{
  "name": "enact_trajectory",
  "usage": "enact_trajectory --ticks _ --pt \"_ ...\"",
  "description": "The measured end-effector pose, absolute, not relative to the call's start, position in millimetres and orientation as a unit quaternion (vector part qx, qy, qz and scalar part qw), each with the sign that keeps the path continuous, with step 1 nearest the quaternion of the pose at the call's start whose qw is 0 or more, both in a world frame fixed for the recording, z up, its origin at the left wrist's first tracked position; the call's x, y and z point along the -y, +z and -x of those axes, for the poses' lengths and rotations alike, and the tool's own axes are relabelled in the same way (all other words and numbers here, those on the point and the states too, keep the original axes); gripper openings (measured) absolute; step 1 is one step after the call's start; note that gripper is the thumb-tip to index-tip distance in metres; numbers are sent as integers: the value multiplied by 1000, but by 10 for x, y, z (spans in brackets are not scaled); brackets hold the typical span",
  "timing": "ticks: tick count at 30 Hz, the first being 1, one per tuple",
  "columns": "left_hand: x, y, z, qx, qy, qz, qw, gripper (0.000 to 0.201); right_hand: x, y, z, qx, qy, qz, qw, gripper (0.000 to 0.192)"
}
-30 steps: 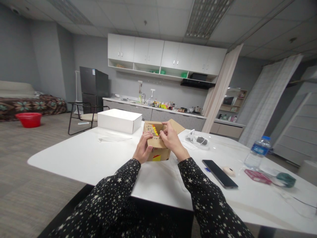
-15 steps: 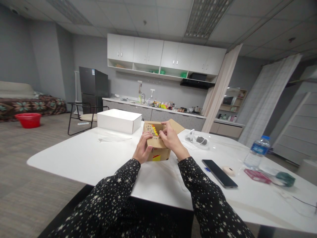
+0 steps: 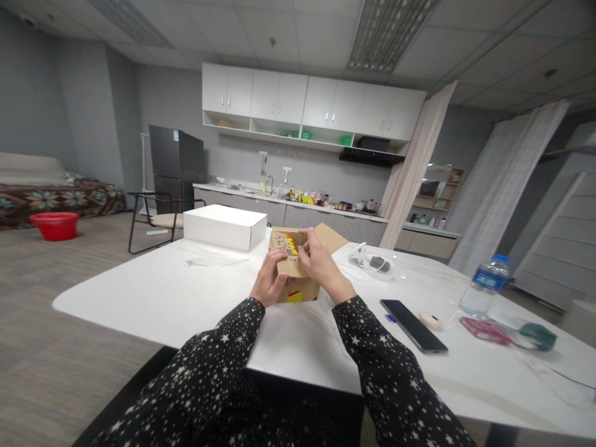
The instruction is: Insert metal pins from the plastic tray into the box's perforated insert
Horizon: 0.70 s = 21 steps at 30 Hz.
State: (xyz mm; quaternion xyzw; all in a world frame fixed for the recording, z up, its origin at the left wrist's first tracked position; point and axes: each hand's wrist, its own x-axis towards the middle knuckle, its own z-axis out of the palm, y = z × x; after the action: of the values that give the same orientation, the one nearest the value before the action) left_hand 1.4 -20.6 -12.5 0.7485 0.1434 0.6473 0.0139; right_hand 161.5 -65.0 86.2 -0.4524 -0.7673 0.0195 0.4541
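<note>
A small brown cardboard box (image 3: 302, 292) with red and yellow tape stands in front of me on the white table (image 3: 153, 292). One of its flaps (image 3: 330, 236) sticks up at the back right. Wrapped round the box's left side is my left hand (image 3: 269, 277), its fingers bent over the top and the thumb on the near face. My right hand (image 3: 318, 256) is over the box's right part, fingers curled and pinched at the top flaps. What lies between those fingertips is too small to make out.
Beyond the box to the left stands a white box (image 3: 223, 226). On the right are a phone (image 3: 413, 326), a water bottle (image 3: 484, 285), a dark red packet (image 3: 484, 330), a round beige item (image 3: 430, 320) and a white cabled device (image 3: 375, 264). A chair (image 3: 162, 217) is past the far left edge.
My right hand has shifted very slightly left over the box top. My left hand keeps its hold, and the box stays in place.
</note>
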Motion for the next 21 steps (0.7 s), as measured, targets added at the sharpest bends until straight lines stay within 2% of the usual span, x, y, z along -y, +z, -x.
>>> enact_trajectory --ticks 6,15,21 --pt "216 -124 -2 -142 647 -749 13 53 611 804 -1675 738 63 457 493 35" --pt "209 -123 -9 -140 653 -744 19 52 711 855 -1543 773 -20 489 404 39" --pt "218 -125 -9 -150 650 -745 22 53 720 843 -1557 777 -27 484 402 38"
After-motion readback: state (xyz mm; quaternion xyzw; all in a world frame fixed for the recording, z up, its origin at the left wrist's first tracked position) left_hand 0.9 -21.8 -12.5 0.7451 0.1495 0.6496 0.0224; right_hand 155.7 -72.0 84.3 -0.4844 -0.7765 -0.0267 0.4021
